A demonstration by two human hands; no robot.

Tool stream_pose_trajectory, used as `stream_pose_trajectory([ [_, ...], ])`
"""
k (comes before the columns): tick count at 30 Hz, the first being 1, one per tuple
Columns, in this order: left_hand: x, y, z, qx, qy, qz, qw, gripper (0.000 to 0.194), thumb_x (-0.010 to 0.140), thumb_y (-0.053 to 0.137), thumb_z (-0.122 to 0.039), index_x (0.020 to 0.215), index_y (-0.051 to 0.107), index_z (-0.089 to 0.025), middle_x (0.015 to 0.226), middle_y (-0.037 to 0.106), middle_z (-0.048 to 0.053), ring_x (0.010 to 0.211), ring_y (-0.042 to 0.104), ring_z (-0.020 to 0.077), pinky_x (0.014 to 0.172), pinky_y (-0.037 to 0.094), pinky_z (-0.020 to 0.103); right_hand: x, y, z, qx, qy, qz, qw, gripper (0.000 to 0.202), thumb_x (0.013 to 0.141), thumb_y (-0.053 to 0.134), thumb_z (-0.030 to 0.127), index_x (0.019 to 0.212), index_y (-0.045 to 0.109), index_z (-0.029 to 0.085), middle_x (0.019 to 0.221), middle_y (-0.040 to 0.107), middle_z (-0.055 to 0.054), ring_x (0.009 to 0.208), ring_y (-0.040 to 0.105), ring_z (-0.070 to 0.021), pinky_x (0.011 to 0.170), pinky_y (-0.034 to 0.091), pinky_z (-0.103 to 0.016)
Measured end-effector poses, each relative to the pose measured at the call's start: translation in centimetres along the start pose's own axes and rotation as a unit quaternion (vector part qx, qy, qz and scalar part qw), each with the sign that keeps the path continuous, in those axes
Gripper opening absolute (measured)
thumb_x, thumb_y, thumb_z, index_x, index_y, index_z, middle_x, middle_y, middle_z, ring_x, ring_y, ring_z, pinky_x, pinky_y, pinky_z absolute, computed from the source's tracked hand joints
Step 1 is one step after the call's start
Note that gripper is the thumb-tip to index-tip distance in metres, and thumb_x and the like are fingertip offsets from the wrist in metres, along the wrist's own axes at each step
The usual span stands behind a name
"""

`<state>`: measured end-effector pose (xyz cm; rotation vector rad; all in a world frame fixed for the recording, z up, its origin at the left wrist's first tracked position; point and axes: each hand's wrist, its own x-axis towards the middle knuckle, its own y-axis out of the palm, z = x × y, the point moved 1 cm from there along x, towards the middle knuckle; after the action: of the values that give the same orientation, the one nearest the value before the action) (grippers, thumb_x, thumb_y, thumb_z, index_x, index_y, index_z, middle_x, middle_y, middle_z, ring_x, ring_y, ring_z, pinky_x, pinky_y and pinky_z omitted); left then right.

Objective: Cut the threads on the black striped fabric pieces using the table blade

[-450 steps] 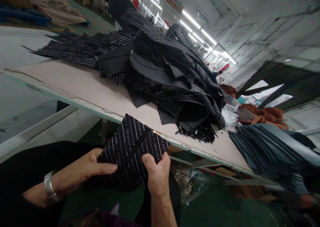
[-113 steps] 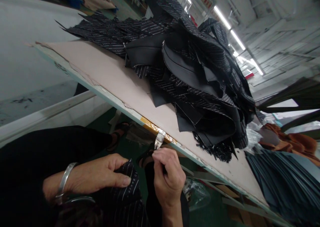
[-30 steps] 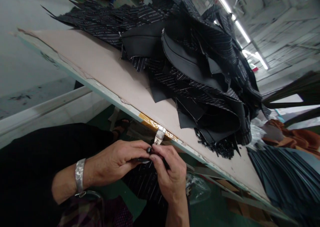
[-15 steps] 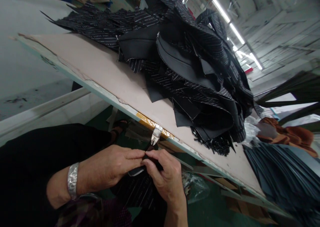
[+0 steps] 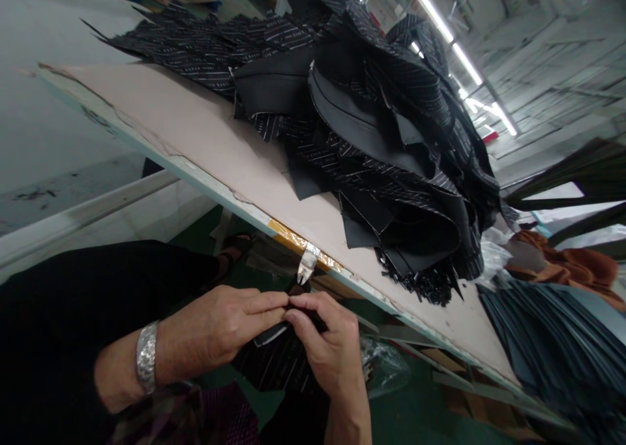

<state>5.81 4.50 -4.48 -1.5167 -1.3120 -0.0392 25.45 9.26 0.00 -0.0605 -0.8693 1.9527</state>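
Observation:
My left hand (image 5: 225, 321), with a silver bracelet at the wrist, and my right hand (image 5: 325, 337) meet just below the table edge. Their fingertips pinch a black fabric piece (image 5: 271, 334) between them. Its lower part, black cloth with fine pale stripes (image 5: 278, 370), hangs under my hands. The exact spot under the fingers is hidden. Just above the fingertips, a small metal tool with short jaws (image 5: 307, 265) projects from the table edge, next to shiny yellow tape (image 5: 288, 236).
A large heap of black cut fabric pieces (image 5: 372, 125) covers much of the tabletop (image 5: 195, 122). Small black scraps (image 5: 425, 285) lie near its front. Dark blue-grey layered material (image 5: 542, 347) stands at right, near brown fabric (image 5: 577, 262). A clear plastic bag (image 5: 386, 367) sits below the table.
Both hands stay together at the fabric, shifted very slightly right in the view. The hanging striped cloth has swung a little and shows a different outline.

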Motion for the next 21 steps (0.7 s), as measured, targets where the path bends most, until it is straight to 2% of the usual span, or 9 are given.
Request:
stream_pose_trajectory([
  [2,0.0,0.0,0.1,-0.008,0.002,-0.011,1.000,0.046,0.089,0.037,0.005,0.120,0.067,-0.011,0.115,0.080,0.015,0.091,0.079,0.0219,0.079,0.064,0.027,0.0,0.2,0.1,0.003,-0.008,-0.019,1.000,0.015,0.091,0.073,0.008,0.099,0.077,0.020,0.087,0.078,-0.001,0.078,0.074,-0.0129,0.074,0.058,-0.020],
  [5,-0.2,0.1,0.3,-0.038,-0.013,-0.012,0.999,0.050,0.089,0.037,0.004,0.127,0.064,-0.012,0.126,0.076,0.017,0.106,0.078,0.0230,0.088,0.064,0.026,0.2,0.5,0.1,-0.033,-0.055,-0.058,0.996,0.015,0.093,0.071,0.008,0.102,0.076,0.019,0.089,0.078,-0.003,0.080,0.074,-0.0144,0.075,0.059,-0.022],
  [7,-0.4,0.2,0.5,-0.041,-0.054,-0.001,0.998,0.054,0.088,0.039,0.003,0.130,0.064,-0.017,0.138,0.070,0.018,0.105,0.079,0.0240,0.084,0.064,0.027,0.4,0.6,0.1,-0.069,-0.082,-0.090,0.990,0.013,0.094,0.070,0.008,0.102,0.075,0.018,0.088,0.077,-0.004,0.079,0.074,-0.0147,0.075,0.060,-0.023],
  [9,-0.8,0.2,0.7,-0.060,-0.103,0.006,0.993,0.053,0.088,0.040,0.002,0.127,0.068,-0.021,0.140,0.068,0.015,0.098,0.080,0.0231,0.080,0.064,0.027,0.6,0.8,0.1,-0.102,-0.096,-0.121,0.983,0.012,0.094,0.070,0.009,0.101,0.074,0.017,0.085,0.077,-0.004,0.076,0.074,-0.0145,0.073,0.060,-0.022],
  [12,-1.2,0.1,0.9,-0.156,-0.155,0.036,0.975,0.043,0.094,0.045,-0.003,0.120,0.071,-0.024,0.111,0.077,0.007,0.087,0.077,0.0173,0.078,0.058,0.021,0.9,1.1,0.0,-0.137,-0.109,-0.136,0.975,0.010,0.095,0.070,0.010,0.101,0.074,0.016,0.084,0.077,-0.005,0.074,0.074,-0.0146,0.071,0.060,-0.022],
  [14,-1.4,0.1,1.0,-0.199,-0.179,0.060,0.962,0.034,0.096,0.050,-0.007,0.118,0.072,-0.024,0.093,0.075,0.002,0.081,0.074,0.0150,0.073,0.053,0.019,1.0,1.4,0.0,-0.157,-0.115,-0.138,0.971,0.007,0.095,0.070,0.010,0.100,0.074,0.014,0.084,0.077,-0.007,0.074,0.075,-0.0150,0.072,0.061,-0.021],
  [21,-1.2,-0.2,0.8,-0.226,-0.211,0.060,0.949,0.030,0.098,0.051,-0.011,0.111,0.075,-0.024,0.078,0.069,-0.001,0.068,0.066,0.0122,0.063,0.044,0.019,0.8,2.4,0.5,-0.234,-0.092,-0.143,0.957,0.012,0.101,0.065,0.018,0.099,0.074,0.012,0.081,0.075,-0.008,0.070,0.073,-0.0152,0.068,0.058,-0.023],
])
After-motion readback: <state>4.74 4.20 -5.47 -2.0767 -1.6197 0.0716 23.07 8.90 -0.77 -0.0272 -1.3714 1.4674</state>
